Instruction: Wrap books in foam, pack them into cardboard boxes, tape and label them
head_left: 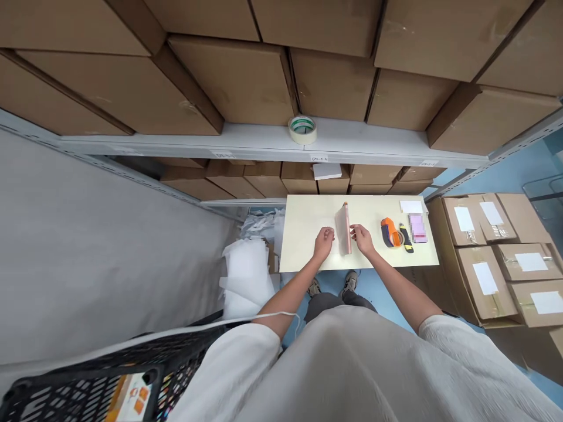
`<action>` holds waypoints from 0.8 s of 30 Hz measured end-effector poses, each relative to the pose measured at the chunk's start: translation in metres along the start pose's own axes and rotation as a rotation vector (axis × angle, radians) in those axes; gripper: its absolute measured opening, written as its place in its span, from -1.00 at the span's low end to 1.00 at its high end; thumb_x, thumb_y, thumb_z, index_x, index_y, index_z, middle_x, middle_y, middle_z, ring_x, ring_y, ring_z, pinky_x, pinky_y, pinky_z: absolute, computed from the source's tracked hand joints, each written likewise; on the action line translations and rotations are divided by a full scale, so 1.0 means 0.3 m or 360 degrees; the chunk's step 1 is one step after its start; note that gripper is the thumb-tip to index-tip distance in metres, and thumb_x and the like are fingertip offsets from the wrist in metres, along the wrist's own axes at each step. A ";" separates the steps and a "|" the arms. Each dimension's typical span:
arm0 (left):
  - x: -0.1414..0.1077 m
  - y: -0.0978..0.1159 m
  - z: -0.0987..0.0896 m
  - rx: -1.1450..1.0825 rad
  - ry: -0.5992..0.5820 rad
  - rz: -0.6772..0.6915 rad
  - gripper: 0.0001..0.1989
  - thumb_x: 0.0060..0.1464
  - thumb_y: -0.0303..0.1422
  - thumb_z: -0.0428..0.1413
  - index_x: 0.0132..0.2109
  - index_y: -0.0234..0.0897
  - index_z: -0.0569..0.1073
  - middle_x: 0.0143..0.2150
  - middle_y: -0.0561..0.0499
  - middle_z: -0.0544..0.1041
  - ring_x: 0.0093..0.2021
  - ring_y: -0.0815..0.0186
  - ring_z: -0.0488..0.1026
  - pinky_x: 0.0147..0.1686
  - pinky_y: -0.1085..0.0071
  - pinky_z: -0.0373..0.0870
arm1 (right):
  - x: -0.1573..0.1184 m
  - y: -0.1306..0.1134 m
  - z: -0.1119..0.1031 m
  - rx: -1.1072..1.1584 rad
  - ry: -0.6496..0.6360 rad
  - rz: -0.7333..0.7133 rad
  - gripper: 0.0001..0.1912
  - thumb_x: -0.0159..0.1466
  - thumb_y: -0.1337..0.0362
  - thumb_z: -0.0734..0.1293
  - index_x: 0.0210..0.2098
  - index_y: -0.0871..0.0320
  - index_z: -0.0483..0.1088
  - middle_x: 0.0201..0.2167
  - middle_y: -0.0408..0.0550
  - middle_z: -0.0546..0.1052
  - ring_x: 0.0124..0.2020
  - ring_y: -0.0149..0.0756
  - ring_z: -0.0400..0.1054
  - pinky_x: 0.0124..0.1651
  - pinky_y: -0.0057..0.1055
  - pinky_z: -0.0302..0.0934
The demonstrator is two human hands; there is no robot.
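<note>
From where I stood, no wording could be read for certain. The middle label [319, 158] on the shelf [264, 140] bore a short code, too small to make out; the white sheets [485, 278] on the cartons [523, 211] and the tape roll's [302, 138] green core were likewise illegible.

Packing storeroom: cartons [233, 76] stacked on labelled metal shelving [264, 139], tape dispenser [387, 232] on worktable [301, 228].
</note>
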State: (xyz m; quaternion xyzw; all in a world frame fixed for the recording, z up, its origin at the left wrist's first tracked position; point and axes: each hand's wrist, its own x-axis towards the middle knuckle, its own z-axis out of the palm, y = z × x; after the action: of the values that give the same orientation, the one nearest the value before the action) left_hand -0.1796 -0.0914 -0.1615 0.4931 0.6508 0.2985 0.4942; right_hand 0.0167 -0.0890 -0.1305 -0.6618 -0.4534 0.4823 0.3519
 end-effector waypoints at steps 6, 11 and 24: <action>-0.028 -0.042 -0.144 -0.0190 -0.0003 -0.0150 -0.55 0.55 -0.01 -0.15 0.18 -0.17 0.46 0.01 -0.11 0.70 -0.03 0.22 0.66 0.00 0.31 0.54 | 0.007 0.083 0.113 -0.0279 -0.0067 0.0366 -0.70 0.35 0.13 0.23 -0.09 0.10 0.52 -0.13 -0.03 0.64 -0.13 -0.23 0.54 0.02 -0.32 0.41; -0.002 -0.150 -0.237 0.0027 0.0035 -0.0238 -0.58 0.50 -0.02 -0.05 0.02 -0.17 0.59 0.03 -0.09 0.72 0.10 0.10 0.62 0.12 0.23 0.50 | 0.017 0.122 0.192 -0.0681 -0.0057 0.0507 -0.66 0.29 0.23 0.32 0.03 0.09 0.55 -0.07 -0.02 0.67 0.03 -0.15 0.57 0.15 -0.27 0.40; 0.067 -0.336 -0.248 0.0390 -0.0105 -0.0248 -0.46 0.26 -0.41 0.12 0.36 -0.26 0.38 0.28 -0.27 0.57 0.22 0.08 0.59 0.18 0.21 0.50 | 0.061 0.137 0.274 -0.0853 0.0204 0.0626 -0.73 0.19 0.20 0.36 -0.12 0.09 0.53 -0.22 0.03 0.66 -0.10 -0.06 0.57 0.03 -0.22 0.44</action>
State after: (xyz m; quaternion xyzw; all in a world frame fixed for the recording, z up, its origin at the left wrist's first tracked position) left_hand -0.2849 -0.0991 -0.2320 0.5072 0.7020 0.1613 0.4731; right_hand -0.0491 -0.0836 -0.1971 -0.8344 -0.4048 0.3622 0.0935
